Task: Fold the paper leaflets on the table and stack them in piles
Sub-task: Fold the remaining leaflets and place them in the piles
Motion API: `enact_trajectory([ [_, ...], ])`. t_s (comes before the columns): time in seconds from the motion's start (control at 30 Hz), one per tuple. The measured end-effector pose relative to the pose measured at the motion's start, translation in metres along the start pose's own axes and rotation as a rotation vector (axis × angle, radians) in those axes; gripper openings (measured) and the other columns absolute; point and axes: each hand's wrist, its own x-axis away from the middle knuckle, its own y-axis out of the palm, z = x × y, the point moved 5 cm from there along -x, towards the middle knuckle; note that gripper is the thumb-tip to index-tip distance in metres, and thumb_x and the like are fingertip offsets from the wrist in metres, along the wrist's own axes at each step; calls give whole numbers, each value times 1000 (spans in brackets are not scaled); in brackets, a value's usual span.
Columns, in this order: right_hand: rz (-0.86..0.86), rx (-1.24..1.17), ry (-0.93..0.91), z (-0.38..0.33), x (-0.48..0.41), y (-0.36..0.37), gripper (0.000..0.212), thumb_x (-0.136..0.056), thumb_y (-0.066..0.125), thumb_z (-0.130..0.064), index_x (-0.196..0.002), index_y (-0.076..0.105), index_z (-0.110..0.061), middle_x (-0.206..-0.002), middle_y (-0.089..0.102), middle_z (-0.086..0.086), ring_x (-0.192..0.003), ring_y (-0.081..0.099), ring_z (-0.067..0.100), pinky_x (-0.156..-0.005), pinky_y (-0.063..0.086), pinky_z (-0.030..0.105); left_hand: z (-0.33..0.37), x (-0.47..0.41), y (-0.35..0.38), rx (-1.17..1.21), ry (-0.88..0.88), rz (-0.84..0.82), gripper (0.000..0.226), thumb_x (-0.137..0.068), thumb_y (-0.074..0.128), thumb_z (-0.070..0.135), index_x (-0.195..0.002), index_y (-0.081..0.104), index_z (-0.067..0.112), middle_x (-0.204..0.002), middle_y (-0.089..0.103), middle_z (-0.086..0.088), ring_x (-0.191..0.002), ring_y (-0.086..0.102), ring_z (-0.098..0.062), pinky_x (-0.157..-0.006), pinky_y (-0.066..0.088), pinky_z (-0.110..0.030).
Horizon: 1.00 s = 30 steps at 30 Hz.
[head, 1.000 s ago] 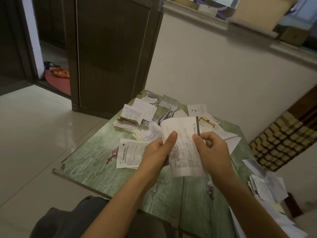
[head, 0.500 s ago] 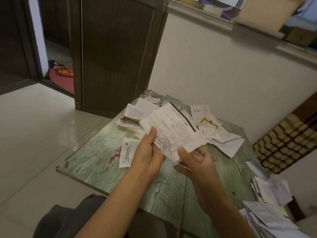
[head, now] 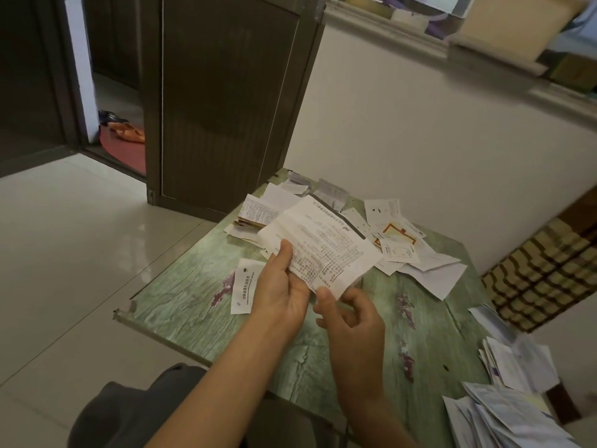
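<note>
Green wood-grain laminate covers the counter [head: 181,305], which fills the middle and lower right of the frame. Two bare hands meet above it on one unfolded leaflet [head: 326,247], a creased white sheet of dense black print held tilted in the air at the centre of the frame.

The left hand [head: 281,292] grips the sheet's left edge, with the thumb on top and the fingers curled beneath. The right hand [head: 352,318] pinches the lower corner between thumb and forefinger, and its other fingers are loosely curled.

One small leaflet [head: 244,289] lies flat on the counter just left of the left hand, partly hidden by it. One stack of folded leaflets [head: 255,215] sits up and left of the held sheet, near the counter's left edge. Loose sheets [head: 420,263] spread to the right of the held leaflet, one of them an orange-printed sheet [head: 392,229]. They overlap too much to count.

Two more lots of paper show at the lower right, an upper heap [head: 517,360] and a lower heap [head: 504,412]; what they rest on cannot be told.

One dark brown door [head: 226,92] stands at the upper left, with orange slippers [head: 127,132] beyond it.
</note>
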Motion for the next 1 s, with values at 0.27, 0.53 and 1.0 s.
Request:
enact_trajectory([
  [0.27, 106, -87, 149, 17, -5, -9, 20, -82, 69, -13, -67, 61, -3, -56, 65, 3, -54, 61, 9, -56, 50, 18, 1, -1, -3, -201, 111, 17, 16, -97, 46, 14, -102, 60, 6, -92, 71, -9, -91, 66, -23, -91, 50, -45],
  [0.53, 111, -150, 166, 14, 0, -8, 17, -77, 73, -10, -69, 63, 0, -59, 65, 7, -54, 60, 10, -54, 51, 17, 8, 7, 1, -319, 252, -1, 18, -97, 45, 14, -90, 62, 11, -74, 73, 3, -73, 70, -10, -75, 56, -29],
  [1.0, -410, 5, 302, -8, -37, -47, 35, -78, 57, -30, -106, 62, -9, -96, 73, 9, -87, 70, 26, -76, 56, 42, 4, 14, 8, -1040, 61, -279, 19, -96, 49, 23, -96, 65, 12, -83, 72, -1, -75, 67, -15, -65, 52, -27],
])
